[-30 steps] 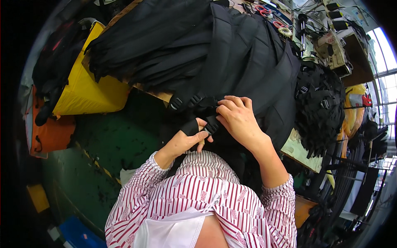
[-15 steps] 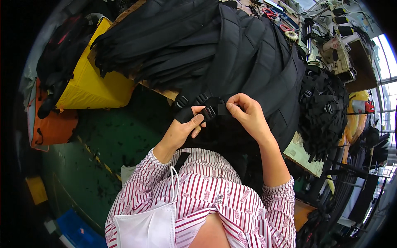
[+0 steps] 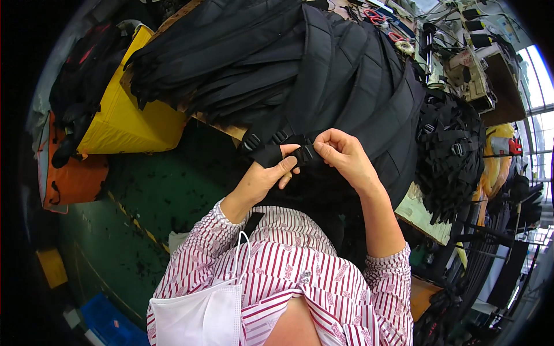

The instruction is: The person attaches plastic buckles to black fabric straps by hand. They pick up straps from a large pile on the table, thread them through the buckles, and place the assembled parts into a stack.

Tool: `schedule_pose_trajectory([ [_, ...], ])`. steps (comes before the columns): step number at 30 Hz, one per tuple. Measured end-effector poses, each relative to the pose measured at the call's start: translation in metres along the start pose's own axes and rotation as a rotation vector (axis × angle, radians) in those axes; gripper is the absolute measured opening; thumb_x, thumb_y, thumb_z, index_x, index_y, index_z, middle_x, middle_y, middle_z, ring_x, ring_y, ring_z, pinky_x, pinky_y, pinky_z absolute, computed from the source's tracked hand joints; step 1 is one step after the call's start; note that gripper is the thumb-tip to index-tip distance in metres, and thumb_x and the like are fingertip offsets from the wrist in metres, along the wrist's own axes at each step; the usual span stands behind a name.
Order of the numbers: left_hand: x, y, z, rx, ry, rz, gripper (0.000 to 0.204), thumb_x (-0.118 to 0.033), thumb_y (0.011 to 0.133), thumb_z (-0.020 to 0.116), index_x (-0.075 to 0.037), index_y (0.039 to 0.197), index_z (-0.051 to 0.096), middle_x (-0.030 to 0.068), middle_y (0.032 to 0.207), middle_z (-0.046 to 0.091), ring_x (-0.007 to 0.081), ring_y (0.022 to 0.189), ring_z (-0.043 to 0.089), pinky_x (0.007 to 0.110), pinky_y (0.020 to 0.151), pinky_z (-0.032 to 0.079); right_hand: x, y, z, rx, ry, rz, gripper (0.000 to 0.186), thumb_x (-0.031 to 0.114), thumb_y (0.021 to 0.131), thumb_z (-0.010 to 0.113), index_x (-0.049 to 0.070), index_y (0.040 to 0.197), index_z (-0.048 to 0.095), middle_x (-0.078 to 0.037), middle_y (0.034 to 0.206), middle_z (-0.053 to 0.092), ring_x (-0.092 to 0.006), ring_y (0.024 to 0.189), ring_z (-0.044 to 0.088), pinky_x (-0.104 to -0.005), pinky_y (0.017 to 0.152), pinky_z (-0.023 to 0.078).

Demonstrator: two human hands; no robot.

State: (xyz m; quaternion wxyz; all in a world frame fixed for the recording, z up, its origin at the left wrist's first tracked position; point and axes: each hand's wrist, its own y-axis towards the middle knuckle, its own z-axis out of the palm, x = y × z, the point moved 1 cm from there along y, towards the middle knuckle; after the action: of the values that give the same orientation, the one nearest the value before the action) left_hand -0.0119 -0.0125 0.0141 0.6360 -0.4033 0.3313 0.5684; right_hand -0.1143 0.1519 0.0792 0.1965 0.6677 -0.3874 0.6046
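My left hand (image 3: 259,180) is closed round a black plastic buckle (image 3: 304,154), its thumb lying along the near side. Black webbing (image 3: 268,155) runs from the buckle back over that hand. Just right of the buckle, my right hand (image 3: 351,160) pinches thumb against forefinger at the end of a black strap; the pinched end is mostly hidden by the fingers. Beyond both hands spreads a big heap of black padded shoulder straps (image 3: 332,63). Two more plastic buckles, an outer one (image 3: 251,142) and an inner one (image 3: 279,137), hang at its near edge.
A yellow fabric bin (image 3: 130,124) and an orange one (image 3: 75,181) stand at the left. To the right lies a pile of black webbing with buckles (image 3: 450,150). Red-handled scissors (image 3: 375,17) and a tape roll (image 3: 405,47) sit at the back. A white mask (image 3: 199,317) hangs before me.
My left hand has shifted slightly right and brought the buckle closer to my right hand's fingertips. The right hand has hardly moved and keeps its pinch.
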Motion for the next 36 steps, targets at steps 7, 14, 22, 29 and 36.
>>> schedule_pose_trajectory([
  [7, -0.005, -0.002, 0.001, 0.038, -0.012, -0.049, 0.038, -0.024, 0.097, 0.056, 0.005, 0.122, 0.053, 0.0049, 0.08, 0.059, 0.0049, 0.054, 0.045, 0.017, 0.051, 0.038, 0.002, 0.001, -0.008, 0.146, 0.003, 0.014, 0.016, 0.016, 0.091, 0.059, 0.0, 0.088, 0.061, 0.005, 0.074, 0.054, -0.0034, 0.067, 0.047, -0.02, 0.061, 0.04],
  [14, -0.008, -0.001, 0.004, 0.113, -0.045, -0.068, 0.037, -0.028, 0.098, 0.054, 0.003, 0.117, 0.055, 0.0039, 0.077, 0.057, 0.0039, 0.051, 0.041, 0.017, 0.05, 0.035, 0.0, -0.002, -0.008, 0.237, 0.103, 0.026, 0.02, 0.022, 0.094, 0.059, 0.002, 0.09, 0.06, 0.006, 0.074, 0.051, -0.0031, 0.067, 0.045, -0.0196, 0.061, 0.039],
  [22, -0.012, 0.001, 0.003, 0.098, -0.118, -0.1, 0.03, -0.027, 0.097, 0.056, -0.001, 0.112, 0.054, 0.0029, 0.075, 0.057, 0.0037, 0.051, 0.041, 0.016, 0.046, 0.032, -0.001, -0.005, -0.002, 0.145, 0.053, -0.06, 0.023, 0.024, 0.097, 0.056, 0.004, 0.087, 0.058, 0.005, 0.073, 0.049, -0.0037, 0.066, 0.044, -0.0204, 0.06, 0.039],
  [29, -0.006, 0.004, 0.006, 0.121, -0.141, -0.116, 0.028, -0.023, 0.096, 0.057, -0.001, 0.113, 0.054, 0.003, 0.075, 0.056, 0.003, 0.05, 0.039, 0.016, 0.047, 0.032, -0.004, -0.003, 0.008, 0.087, 0.085, -0.065, 0.022, 0.024, 0.099, 0.051, 0.006, 0.089, 0.056, 0.005, 0.078, 0.05, -0.0033, 0.067, 0.045, -0.0198, 0.061, 0.039],
  [36, -0.002, 0.005, 0.015, 0.088, -0.008, -0.081, 0.03, -0.022, 0.097, 0.056, 0.001, 0.115, 0.052, 0.0036, 0.076, 0.056, 0.0032, 0.051, 0.039, 0.017, 0.048, 0.033, -0.005, -0.008, 0.018, -0.107, -0.114, -0.197, 0.018, 0.019, 0.098, 0.051, 0.003, 0.095, 0.057, -0.005, 0.084, 0.056, -0.0163, 0.078, 0.053, -0.0285, 0.072, 0.042],
])
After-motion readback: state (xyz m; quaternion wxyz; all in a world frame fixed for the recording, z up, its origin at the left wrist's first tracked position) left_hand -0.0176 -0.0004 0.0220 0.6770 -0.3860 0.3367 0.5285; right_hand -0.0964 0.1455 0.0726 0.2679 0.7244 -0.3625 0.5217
